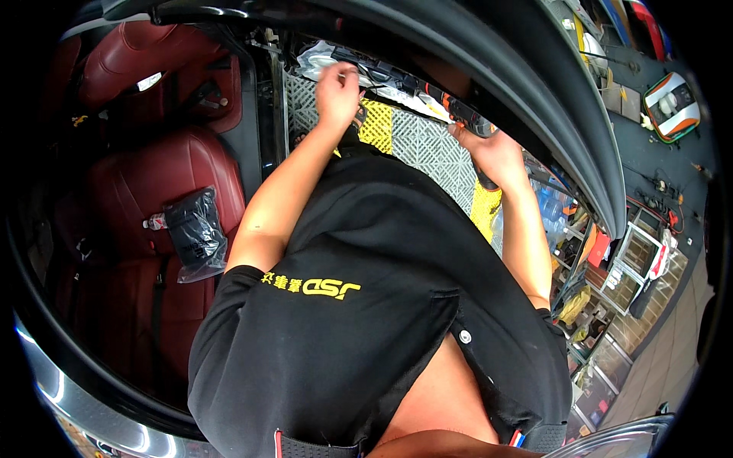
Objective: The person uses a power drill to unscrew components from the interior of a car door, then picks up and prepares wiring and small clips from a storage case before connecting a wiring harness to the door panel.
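My left hand [338, 95] is raised at the inner side of an open car door [546, 84], next to a whitish, crinkled sheet [319, 58]. Its fingers are curled together; whatever they may hold is too small to make out. Farther right along the door, my right hand [496, 156] points its thumb toward the edge of the door's inner side, close to black and orange parts [443, 99]. The other fingers bend in by the door and are partly hidden, so what they grip does not show. Dark wiring [370, 75] runs between the two hands.
On my left is the car's dark red leather seat [168, 172], with a clear-wrapped black package [197, 229] and a small bottle [155, 222] on it. Grey and yellow grid floor tiles [431, 149] lie below. Beyond the door stand cluttered shelves [588, 305] and an orange-and-white case [672, 107].
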A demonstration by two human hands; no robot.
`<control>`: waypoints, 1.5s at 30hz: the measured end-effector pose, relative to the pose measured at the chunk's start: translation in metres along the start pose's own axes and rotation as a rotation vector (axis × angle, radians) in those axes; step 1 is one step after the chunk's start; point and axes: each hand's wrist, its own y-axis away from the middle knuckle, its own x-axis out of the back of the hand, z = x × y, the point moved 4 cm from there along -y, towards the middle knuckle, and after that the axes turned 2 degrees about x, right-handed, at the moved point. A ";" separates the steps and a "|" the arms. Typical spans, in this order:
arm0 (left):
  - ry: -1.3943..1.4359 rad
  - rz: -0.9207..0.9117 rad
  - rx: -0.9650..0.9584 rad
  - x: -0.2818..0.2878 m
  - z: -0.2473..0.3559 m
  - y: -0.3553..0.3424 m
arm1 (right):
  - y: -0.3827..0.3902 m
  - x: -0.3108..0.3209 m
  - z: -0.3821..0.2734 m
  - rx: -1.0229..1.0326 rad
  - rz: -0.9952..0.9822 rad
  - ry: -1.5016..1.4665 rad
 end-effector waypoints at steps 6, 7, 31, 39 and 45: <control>-0.492 -0.122 -0.745 0.033 0.075 -0.028 | 0.000 -0.003 -0.011 -0.022 -0.047 0.450; -0.549 -0.182 -0.798 0.035 0.089 -0.028 | 0.000 -0.007 -0.017 0.021 -0.045 0.556; -0.861 -0.284 -0.948 0.036 0.118 -0.033 | -0.030 -0.007 -0.017 0.221 -0.158 0.706; -0.833 -0.302 -0.858 0.033 0.105 -0.032 | -0.026 -0.017 -0.036 0.132 -0.143 0.776; -0.162 -0.007 -0.336 0.032 0.067 -0.020 | -0.007 -0.025 -0.059 0.039 -0.143 0.616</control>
